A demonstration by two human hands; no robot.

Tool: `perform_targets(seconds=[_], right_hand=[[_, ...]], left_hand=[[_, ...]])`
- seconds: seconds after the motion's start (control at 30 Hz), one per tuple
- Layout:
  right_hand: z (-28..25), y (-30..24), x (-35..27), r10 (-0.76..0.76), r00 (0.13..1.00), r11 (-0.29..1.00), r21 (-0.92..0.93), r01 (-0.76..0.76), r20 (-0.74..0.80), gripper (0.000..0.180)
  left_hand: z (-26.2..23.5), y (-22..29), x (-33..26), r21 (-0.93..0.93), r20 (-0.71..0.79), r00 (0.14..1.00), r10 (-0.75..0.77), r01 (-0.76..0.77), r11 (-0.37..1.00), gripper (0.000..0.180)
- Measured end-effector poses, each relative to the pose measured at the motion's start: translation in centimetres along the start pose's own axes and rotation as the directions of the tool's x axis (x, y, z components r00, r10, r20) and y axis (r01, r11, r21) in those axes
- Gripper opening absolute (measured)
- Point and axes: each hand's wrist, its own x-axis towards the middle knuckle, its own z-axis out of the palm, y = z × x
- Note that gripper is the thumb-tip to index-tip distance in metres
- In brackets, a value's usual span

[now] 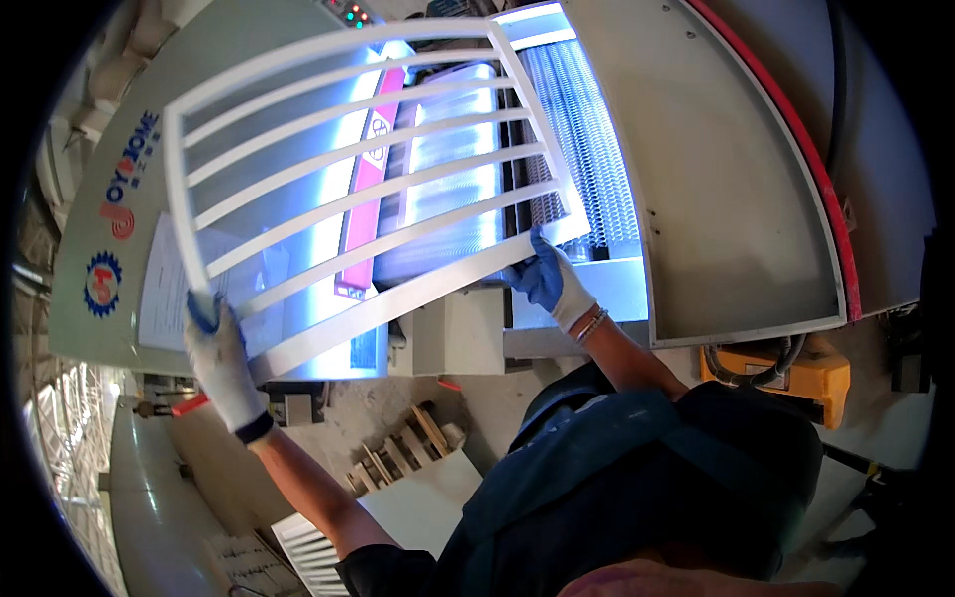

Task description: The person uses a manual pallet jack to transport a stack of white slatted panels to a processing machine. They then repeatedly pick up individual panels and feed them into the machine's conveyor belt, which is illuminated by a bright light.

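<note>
A white slatted frame (418, 299), a rectangle with several thin parallel bars, is held up tilted in front of me. My left hand (217, 348), in a white glove with blue on the fingers, is closed on its near left corner. The right hand (552, 281), gloved alike with a bead bracelet at the wrist, grips the near rail close to the right corner. Behind the frame, a brightly lit machine opening shows a mesh conveyor belt (587, 129) and a pink bar (366, 199). Parts of both are covered by the bars.
A grey-green machine cover (90, 239) lies to the left, and a grey panel with a raised edge (741, 229) to the right. Below right sits a yellow box-shaped device (818, 373). Another slatted white piece (308, 552) and several wooden pieces (413, 448) are low down near my left arm.
</note>
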Motion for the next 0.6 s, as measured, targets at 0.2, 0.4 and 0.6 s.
perform_targets(seconds=[0.2,0.4,0.6], right_hand=[[-4.8,-2.3,2.4,-0.057,0.998,0.995,-0.084,0.054,-0.032,0.038],[-7.2,-4.8,4.3,-0.310,0.934,0.947,-0.139,0.289,-0.176,0.032],[-7.8,-7.7,6.7,-0.380,0.845,0.925,-0.169,0.341,-0.376,0.023]], left_hand=[[11.8,1.2,6.4,-0.048,0.199,0.978,0.057,-0.048,0.998,0.057],[23.4,3.1,8.5,-0.183,0.373,0.916,0.150,-0.086,0.979,0.052],[35.7,3.2,8.7,-0.349,0.525,0.836,0.156,0.044,0.936,0.031]])
